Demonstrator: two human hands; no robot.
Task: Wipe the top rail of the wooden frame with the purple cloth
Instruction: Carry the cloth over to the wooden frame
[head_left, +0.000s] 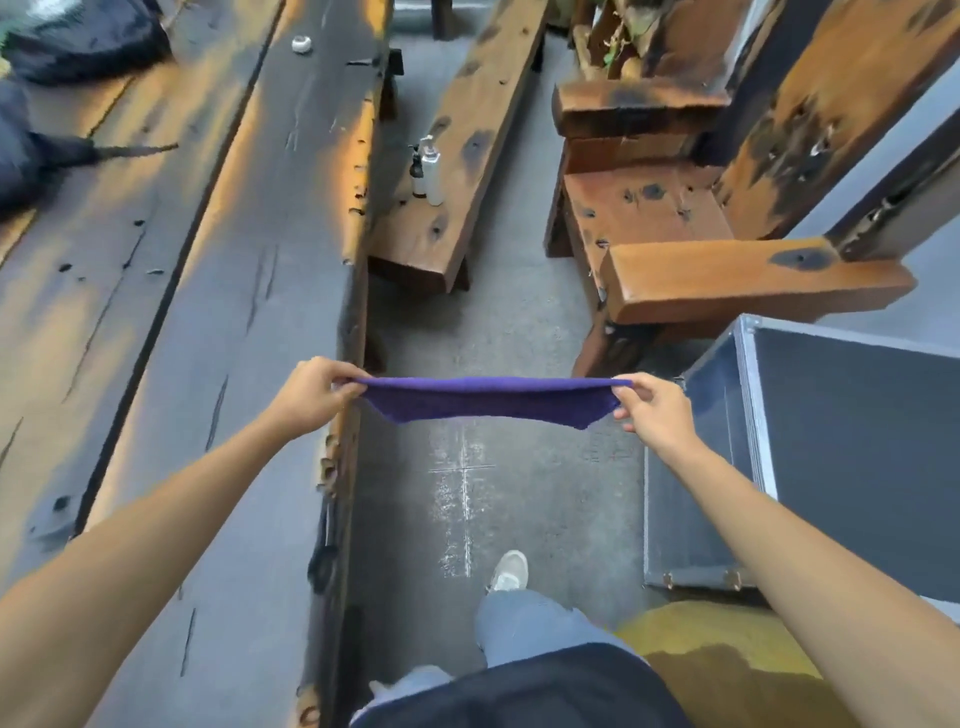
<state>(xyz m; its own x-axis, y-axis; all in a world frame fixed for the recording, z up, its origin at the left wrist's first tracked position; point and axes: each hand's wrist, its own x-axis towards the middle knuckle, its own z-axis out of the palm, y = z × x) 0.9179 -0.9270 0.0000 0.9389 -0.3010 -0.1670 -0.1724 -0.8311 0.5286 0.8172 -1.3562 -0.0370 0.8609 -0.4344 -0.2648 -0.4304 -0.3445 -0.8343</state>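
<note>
The purple cloth (488, 401) is stretched flat between both hands, held in the air over the grey floor. My left hand (311, 392) pinches its left end beside the edge of the long wooden table. My right hand (649, 410) pinches the right end. A wooden frame with thick orange-brown rails (748, 278) stands ahead to the right, apart from the cloth. Its nearest rail lies roughly level, beyond my right hand.
A long dark wooden table (208, 312) fills the left side. A wooden bench (467, 156) ahead carries two pump bottles (428, 169). A grey metal-edged case (810, 452) stands at the right. Dark bags (62, 41) lie at the far left. My legs and shoe (509, 571) are below.
</note>
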